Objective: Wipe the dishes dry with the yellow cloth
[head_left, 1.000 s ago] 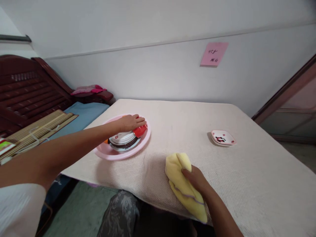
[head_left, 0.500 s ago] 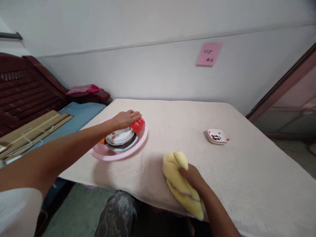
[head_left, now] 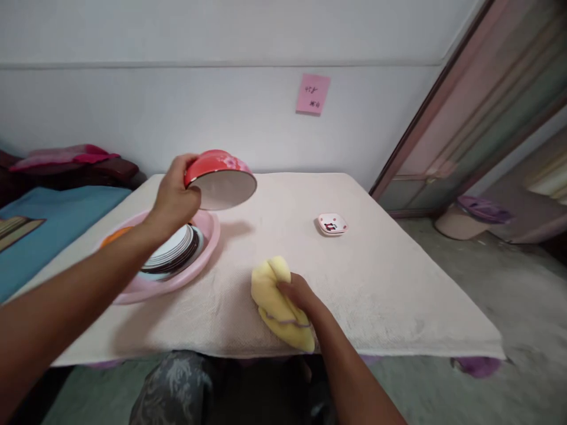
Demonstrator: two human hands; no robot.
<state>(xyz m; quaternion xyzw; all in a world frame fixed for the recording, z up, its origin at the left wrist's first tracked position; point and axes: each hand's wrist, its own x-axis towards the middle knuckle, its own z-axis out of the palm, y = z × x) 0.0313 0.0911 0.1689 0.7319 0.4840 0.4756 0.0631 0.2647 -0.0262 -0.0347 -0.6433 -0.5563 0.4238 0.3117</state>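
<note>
A red bowl (head_left: 221, 177) with a pink flower pattern and a white inside is tilted mouth-down in the air, and my left hand (head_left: 177, 189) grips it by the rim. Below that hand sits a pink basin (head_left: 213, 236) holding a stack of plates (head_left: 175, 251), white ones over dark-rimmed ones. Something orange (head_left: 116, 236) shows at the basin's left, partly behind my forearm. My right hand (head_left: 297, 292) is closed around a folded yellow towel (head_left: 279, 301) near the table's front edge.
Small square dishes (head_left: 333, 224) with a cartoon print lie right of centre on the cloth-covered table (head_left: 376, 295). A pink note (head_left: 312, 94) is stuck on the wall. A bin (head_left: 472, 217) stands on the floor at right; a blue-covered seat (head_left: 57, 221) adjoins at left.
My left hand has lifted the red bowl out of the basin, up and rightward over the table. The view has turned to the right. My right hand still holds the towel.
</note>
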